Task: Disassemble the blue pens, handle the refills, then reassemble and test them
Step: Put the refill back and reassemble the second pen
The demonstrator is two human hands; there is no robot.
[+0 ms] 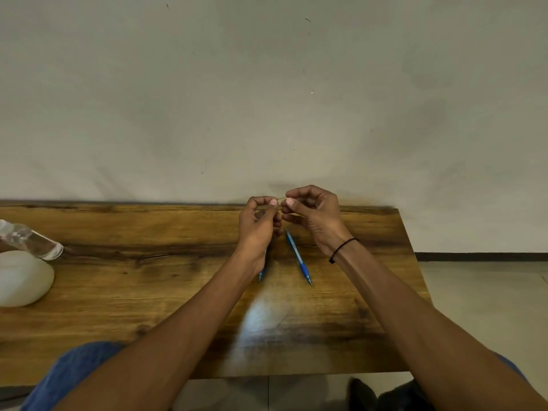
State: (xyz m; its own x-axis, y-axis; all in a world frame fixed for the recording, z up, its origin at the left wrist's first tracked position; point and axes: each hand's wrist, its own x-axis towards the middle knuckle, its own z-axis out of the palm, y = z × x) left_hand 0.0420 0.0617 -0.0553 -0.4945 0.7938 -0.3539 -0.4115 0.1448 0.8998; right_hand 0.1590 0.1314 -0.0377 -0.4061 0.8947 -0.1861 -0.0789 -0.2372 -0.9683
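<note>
Hands: left hand and right hand raised together, both pinching a thin refill.
Table: one blue pen lies free; second pen half hidden under left wrist.

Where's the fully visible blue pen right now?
In the head view, the blue pen lies on the table right of centre, just below the right hand, tip toward the near edge.
</note>
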